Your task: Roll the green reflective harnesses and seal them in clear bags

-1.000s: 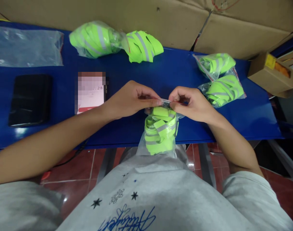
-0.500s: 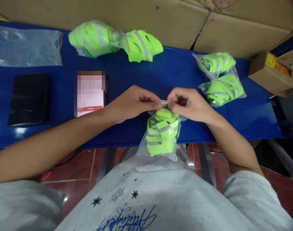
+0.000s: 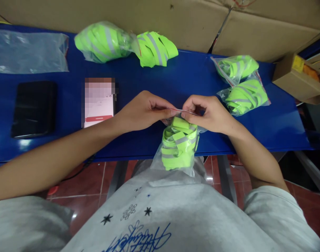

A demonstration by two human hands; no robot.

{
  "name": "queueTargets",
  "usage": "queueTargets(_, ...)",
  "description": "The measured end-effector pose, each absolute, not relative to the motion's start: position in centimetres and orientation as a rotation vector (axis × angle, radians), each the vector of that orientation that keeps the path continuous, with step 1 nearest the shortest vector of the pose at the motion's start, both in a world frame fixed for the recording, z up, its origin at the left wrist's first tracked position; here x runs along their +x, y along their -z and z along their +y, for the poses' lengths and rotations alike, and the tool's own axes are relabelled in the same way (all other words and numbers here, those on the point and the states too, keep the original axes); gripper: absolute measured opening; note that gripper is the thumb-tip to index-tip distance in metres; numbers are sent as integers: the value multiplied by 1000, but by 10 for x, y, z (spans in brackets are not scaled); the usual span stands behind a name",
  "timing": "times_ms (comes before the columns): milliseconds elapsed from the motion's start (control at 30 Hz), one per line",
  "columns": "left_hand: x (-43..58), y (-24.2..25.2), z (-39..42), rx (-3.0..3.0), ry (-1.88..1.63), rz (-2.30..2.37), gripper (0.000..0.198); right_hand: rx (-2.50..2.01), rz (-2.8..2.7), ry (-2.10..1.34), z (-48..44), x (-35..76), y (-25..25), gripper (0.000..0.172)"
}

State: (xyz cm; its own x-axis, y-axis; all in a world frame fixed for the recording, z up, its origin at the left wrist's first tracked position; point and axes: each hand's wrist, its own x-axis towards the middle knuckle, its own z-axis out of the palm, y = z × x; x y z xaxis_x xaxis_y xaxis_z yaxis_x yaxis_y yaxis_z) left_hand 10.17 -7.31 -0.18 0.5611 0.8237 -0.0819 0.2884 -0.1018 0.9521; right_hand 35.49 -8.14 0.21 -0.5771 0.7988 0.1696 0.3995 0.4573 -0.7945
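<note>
A clear zip bag hangs at the table's front edge, close to my body. Folded neon-yellow reflective strap with grey stripes fills it. My left hand pinches the bag's red-lined top edge between thumb and fingers. Close beside it, my right hand pinches the same edge with thumb and forefinger. The rim between the two hands looks pressed together, though I cannot tell whether the seal is fastened.
On the blue table lie a flat clear bag, a black case and a phone. Bagged neon straps lie at the back, with two more bags at right near a cardboard box.
My right fingers have slid slightly left along the bag's rim, closer to my left hand's grip. Both hands keep pinching the edge, and the view has shifted a little.
</note>
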Motion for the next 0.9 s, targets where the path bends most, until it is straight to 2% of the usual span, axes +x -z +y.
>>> queueTargets(333,99,8,-63,1470,-548,842,29,-884,-2290,-775,-77,360,0,12)
queueTargets(633,106,8,-77,1501,-659,847,18,-849,-2316,-806,-76,358,6,12)
queueTargets(900,107,9,-84,1601,-681,882,19,-788,-2292,-876,-80,351,8,19)
